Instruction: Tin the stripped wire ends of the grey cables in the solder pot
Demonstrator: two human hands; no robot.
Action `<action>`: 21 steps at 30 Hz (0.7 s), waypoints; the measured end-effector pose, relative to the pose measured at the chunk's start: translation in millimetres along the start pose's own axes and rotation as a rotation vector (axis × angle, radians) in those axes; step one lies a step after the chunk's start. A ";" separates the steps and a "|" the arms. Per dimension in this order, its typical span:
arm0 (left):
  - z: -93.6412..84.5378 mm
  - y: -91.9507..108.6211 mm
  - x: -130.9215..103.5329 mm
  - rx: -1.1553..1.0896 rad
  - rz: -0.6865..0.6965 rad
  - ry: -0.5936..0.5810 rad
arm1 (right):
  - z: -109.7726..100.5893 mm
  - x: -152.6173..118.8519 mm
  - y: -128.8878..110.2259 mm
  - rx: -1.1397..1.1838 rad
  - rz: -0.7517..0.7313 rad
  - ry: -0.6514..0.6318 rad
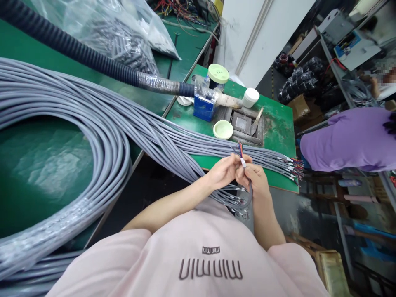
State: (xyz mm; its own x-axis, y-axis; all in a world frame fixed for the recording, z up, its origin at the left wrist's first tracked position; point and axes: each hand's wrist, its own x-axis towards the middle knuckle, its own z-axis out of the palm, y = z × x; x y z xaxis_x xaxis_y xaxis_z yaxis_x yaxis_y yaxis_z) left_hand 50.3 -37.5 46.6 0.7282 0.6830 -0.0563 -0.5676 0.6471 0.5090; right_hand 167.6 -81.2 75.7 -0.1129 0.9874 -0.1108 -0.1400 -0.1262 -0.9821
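Note:
My right hand (pixel 256 178) is closed round a grey cable (pixel 250 192) just below its stripped end. A white sleeve (pixel 243 163) wraps the cable there, and thin coloured wires (pixel 240 149), red, blue and dark ones among them, fan out above it. My left hand (pixel 225 170) meets it from the other side, its fingers pinched at the base of the wires; the fingertips are partly hidden. Behind my hands, a bundle of grey cables (pixel 198 145) runs across the green bench, its stripped ends (pixel 293 167) at the right edge. More cable ends (pixel 233 200) hang below my wrists.
A soldering pot (pixel 243 123) with a spatula stands beside a pale green lid (pixel 223 129), a white jar (pixel 250 97) and a blue box (pixel 203 108). A black hose (pixel 102 62) crosses overhead from the left. Coiled cables (pixel 114 165) fill the left table. A person in purple (pixel 346 140) is at right.

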 end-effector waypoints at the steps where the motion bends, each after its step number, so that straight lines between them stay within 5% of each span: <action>1: -0.1 -1.5 -0.7 0.024 0.001 -0.004 | -0.7 1.2 2.5 0.026 0.016 0.010; 5: -2.9 -0.2 -2.5 0.199 0.125 0.085 | -9.4 2.1 -4.0 -0.269 0.006 0.091; 10: -4.0 4.3 -1.2 0.475 0.330 0.181 | -15.0 2.2 -35.4 -0.894 -0.323 0.407; 13: -3.7 0.7 -0.5 0.617 0.380 0.186 | -5.7 7.1 -45.5 -1.060 -0.419 0.394; 16: -3.3 -2.6 -1.3 0.691 0.422 0.167 | 5.4 15.1 -48.0 -1.099 -0.465 0.400; 21: -1.8 1.2 -8.5 0.697 0.391 0.147 | 2.2 25.8 -57.5 -0.776 -0.416 0.524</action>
State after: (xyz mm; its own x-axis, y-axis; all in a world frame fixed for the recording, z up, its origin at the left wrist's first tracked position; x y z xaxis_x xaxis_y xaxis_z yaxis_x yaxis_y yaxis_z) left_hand 42.7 -42.0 46.2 0.4410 0.8851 0.1488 -0.3660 0.0259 0.9303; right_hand 170.6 -48.7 129.7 0.2693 0.8799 0.3914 0.6263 0.1488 -0.7653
